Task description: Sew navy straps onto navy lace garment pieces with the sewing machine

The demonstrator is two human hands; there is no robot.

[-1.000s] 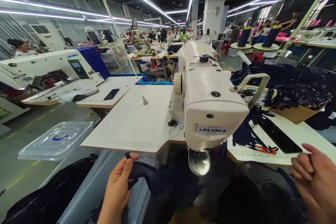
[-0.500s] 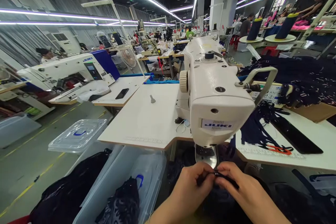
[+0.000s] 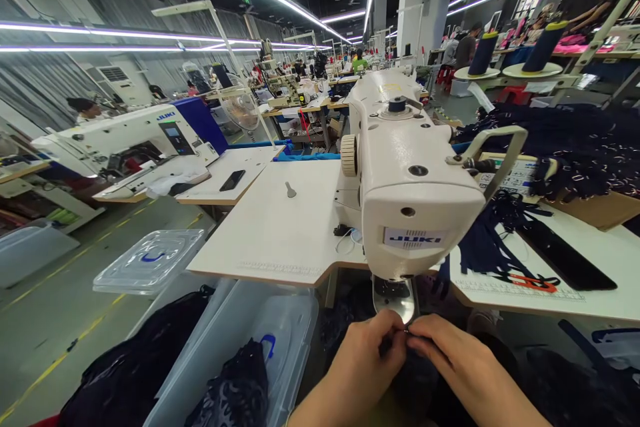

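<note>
My left hand [image 3: 363, 363] and my right hand [image 3: 450, 363] meet at the bottom centre, just below the metal foot [image 3: 395, 297] of a white JUKI sewing machine [image 3: 405, 167]. Both hands pinch a small piece of dark navy fabric [image 3: 415, 380] between fingertips and thumbs. The fabric is mostly hidden under my fingers. More dark cloth lies under and around my hands.
A clear plastic bin [image 3: 250, 347] with dark lace pieces stands at lower left, its lid [image 3: 150, 260] lying beyond it. Navy straps [image 3: 490, 247] and a black phone [image 3: 565, 257] lie on the white table [image 3: 280, 227] at right. Thread cones [image 3: 483, 53] and other workers sit behind.
One second ago my hands were wide apart, the left holding a dark strap. They came together under the machine's foot and now pinch the fabric slightly closer to it.
</note>
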